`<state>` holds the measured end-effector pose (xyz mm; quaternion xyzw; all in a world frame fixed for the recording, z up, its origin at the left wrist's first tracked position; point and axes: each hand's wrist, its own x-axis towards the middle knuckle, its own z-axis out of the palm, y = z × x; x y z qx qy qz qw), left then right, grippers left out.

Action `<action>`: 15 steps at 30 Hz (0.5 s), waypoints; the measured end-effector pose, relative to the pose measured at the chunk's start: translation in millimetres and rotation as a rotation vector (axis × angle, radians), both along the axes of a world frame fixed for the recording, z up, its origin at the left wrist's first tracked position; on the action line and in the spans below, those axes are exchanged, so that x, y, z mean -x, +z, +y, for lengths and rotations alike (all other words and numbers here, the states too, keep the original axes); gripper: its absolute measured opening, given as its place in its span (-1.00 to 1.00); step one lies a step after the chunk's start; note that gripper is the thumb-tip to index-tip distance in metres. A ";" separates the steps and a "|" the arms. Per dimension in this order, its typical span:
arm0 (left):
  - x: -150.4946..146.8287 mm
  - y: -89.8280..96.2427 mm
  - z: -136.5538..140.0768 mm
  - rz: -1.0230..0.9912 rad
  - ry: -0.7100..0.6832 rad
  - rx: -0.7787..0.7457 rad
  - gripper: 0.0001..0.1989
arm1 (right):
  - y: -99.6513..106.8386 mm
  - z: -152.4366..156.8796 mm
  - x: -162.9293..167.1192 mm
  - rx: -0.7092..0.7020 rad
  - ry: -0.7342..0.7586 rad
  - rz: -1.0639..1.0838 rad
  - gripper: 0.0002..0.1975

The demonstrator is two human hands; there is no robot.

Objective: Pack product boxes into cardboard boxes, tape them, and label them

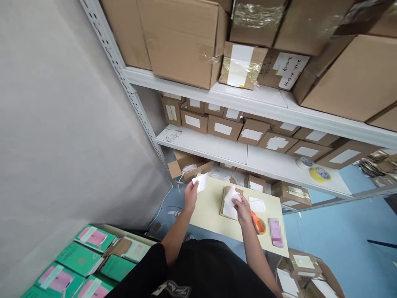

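My left hand [190,195] is closed on a small white paper sheet [201,182], raised over the left edge of the pale yellow table [207,211]. My right hand [242,208] pinches a thin, curled white paper piece [231,193]. Under it lies a small brown cardboard box [223,205] with white paper on its top; whether the curled piece touches the box I cannot tell. More white labels [257,204] lie to the right of the box. Near my right wrist is an orange tape dispenser [258,223].
A blurred purple object [276,232] lies at the table's right end. White shelves [211,145] with labelled cartons rise behind, with tape rolls [320,174] on the middle one. An open carton [189,165] stands beyond the table. Green boxes [77,257] are stacked at lower left, cartons [302,265] at lower right.
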<state>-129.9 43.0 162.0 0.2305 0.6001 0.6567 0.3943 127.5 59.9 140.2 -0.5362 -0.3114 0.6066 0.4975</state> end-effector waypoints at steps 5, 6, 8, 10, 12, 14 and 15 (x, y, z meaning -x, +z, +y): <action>42.3 -4.9 -18.4 0.104 -0.018 0.011 -0.50 | -24.6 32.6 96.5 0.127 0.163 0.045 -0.60; 50.5 -5.9 -22.0 0.146 -0.016 0.017 -0.52 | -27.0 44.7 119.3 0.144 0.179 0.044 -0.60; 65.8 -6.0 -28.4 0.247 0.008 0.030 -0.57 | -29.3 73.3 166.6 0.169 0.209 0.016 -0.62; 79.5 -3.0 -33.8 0.359 0.056 0.043 -0.60 | -29.6 103.6 212.8 0.166 0.240 -0.032 -0.65; 91.7 1.7 -38.7 0.471 0.097 0.052 -0.63 | -30.3 129.6 252.7 0.151 0.259 -0.057 -0.67; 102.9 5.5 -43.5 0.552 0.116 0.046 -0.66 | -32.4 146.2 281.6 0.110 0.279 -0.092 -0.69; 108.2 6.2 -45.8 0.579 0.117 0.038 -0.68 | -33.9 150.0 291.0 0.081 0.292 -0.108 -0.69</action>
